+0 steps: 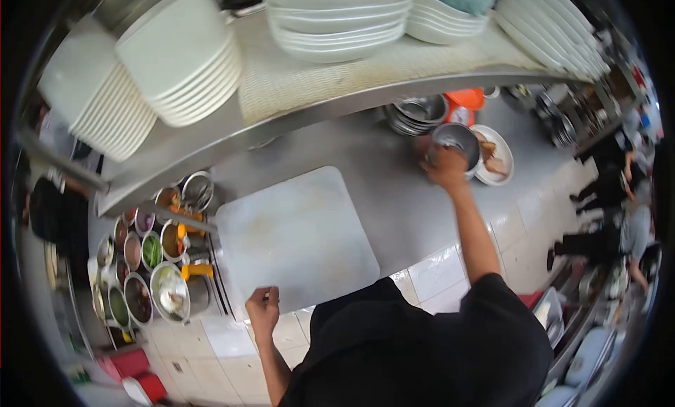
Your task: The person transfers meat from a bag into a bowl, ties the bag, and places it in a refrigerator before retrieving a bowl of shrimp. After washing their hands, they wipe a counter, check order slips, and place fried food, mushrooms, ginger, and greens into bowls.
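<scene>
My right hand [447,166] reaches across the steel counter to a round metal bowl [464,138], its fingers closed at the bowl's near rim. Motion blurs the fingertips there. Beside the bowl, partly behind it, is a white oval plate [503,171] with pieces of pale brown food [494,162], perhaps meat. My left hand [262,307] is at the near left corner of a large white cutting board [295,231]. Its fingers are curled together, and what they hold, if anything, is hidden.
Stacked metal bowls [415,115] and an orange scale [462,112] stand behind the bowl. Overhead, a shelf [302,87] carries stacks of white dishes [337,20]. Ingredient tubs [169,291] line the left side. Other people [608,171] stand far right; one person [60,210] is at left.
</scene>
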Demonstrator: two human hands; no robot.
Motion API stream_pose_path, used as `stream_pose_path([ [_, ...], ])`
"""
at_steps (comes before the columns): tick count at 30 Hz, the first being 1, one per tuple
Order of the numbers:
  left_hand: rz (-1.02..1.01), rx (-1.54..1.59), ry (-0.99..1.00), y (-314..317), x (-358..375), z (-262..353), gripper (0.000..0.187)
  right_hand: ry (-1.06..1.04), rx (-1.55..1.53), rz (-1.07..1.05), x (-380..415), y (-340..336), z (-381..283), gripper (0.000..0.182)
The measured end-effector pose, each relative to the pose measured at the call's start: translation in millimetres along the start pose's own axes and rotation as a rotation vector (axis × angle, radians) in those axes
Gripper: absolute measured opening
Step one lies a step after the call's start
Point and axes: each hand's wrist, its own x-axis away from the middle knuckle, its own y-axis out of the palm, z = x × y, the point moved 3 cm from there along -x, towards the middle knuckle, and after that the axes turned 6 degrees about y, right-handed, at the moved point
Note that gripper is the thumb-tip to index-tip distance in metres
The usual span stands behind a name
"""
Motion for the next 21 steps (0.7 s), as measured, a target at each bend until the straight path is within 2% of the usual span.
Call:
stream_pose_path([
  [1, 0.005, -0.012, 0.022, 5.4, -1.7, 3.8, 0.02, 0.012, 0.037, -0.093, -7.3, 26.8, 31.9, 0.038],
  [2, 0.015, -0.021, 0.039, 12.0, -2.7, 7.7, 0.018, -0.051, 0.091, -0.083, -5.9, 36.2, 50.8, 0.031],
  [3, 0.019, 0.004, 0.015, 18.0, -1.6, 18.6, 0.018, -0.144, 0.048, -0.057, 0.1, 32.1, 57.7, 0.022],
  [6, 0.046, 0.069, -0.001, 43.4, 7.9, 40.6, 0.018, -0.28, 0.104, 0.048, 4.4, 25.1, 64.5, 0.014],
  [7, 0.037, 0.041, 0.047, 51.5, 11.9, 44.6, 0.018, -0.356, 0.095, 0.092, 5.2, 14.5, 60.3, 0.012],
  [8, 0.03, 0.009, 0.095, 56.9, 15.9, 49.0, 0.018, -0.339, -0.019, 0.305, 3.8, 10.5, 64.6, 0.012],
  [9, 0.022, 0.009, 0.079, 60.5, 20.7, 54.8, 0.018, -0.266, 0.101, 0.262, -3.9, 10.5, 73.2, 0.011],
  [10, 0.011, 0.012, 0.063, 63.4, 25.7, 59.6, 0.018, -0.191, 0.033, 0.267, -9.9, 0.7, 79.6, 0.015],
  [11, 0.073, 0.013, 0.019, 62.2, 31.1, 62.1, 0.018, -0.191, -0.265, 0.447, -14.1, 1.1, 94.9, 0.018],
  [12, 0.071, -0.022, 0.026, 63.2, 36.0, 66.3, 0.018, -0.175, -0.344, 0.618, -15.4, -6.4, 102.6, 0.016],
  [14, 0.114, -0.05, 0.003, 67.0, 43.8, 75.8, 0.018, -0.005, -0.712, 0.705, 1.9, -38.8, 89.0, 0.026],
  [16, 0.128, 0.149, -0.075, 65.3, 49.7, 80.2, 0.021, 0.019, -0.814, 0.665, 20.1, -62.4, 63.8, 0.027],
  [17, 0.08, 0.284, -0.166, 68.0, 49.2, 77.6, 0.026, -0.007, -0.769, 0.595, 25.9, -67.2, 50.5, 0.028],
  [18, 0.101, 0.279, -0.166, 64.0, 46.2, 82.5, 0.026, -0.03, -0.722, 0.533, 35.3, -69.5, 34.5, 0.031],
  [19, 0.072, 0.511, -0.195, 60.9, 42.6, 89.2, 0.029, -0.056, -0.857, 0.506, 50.3, -70.0, 7.7, 0.033],
  [20, 0.037, 0.745, -0.217, 55.3, 38.8, 97.1, 0.032, -0.343, -0.91, 0.615, 58.8, -59.0, -14.6, 0.028],
  [21, 0.019, 0.87, -0.254, 45.5, 35.1, 103.6, 0.034, -0.555, -0.988, 0.506, 84.0, -70.5, -48.8, 0.027],
])
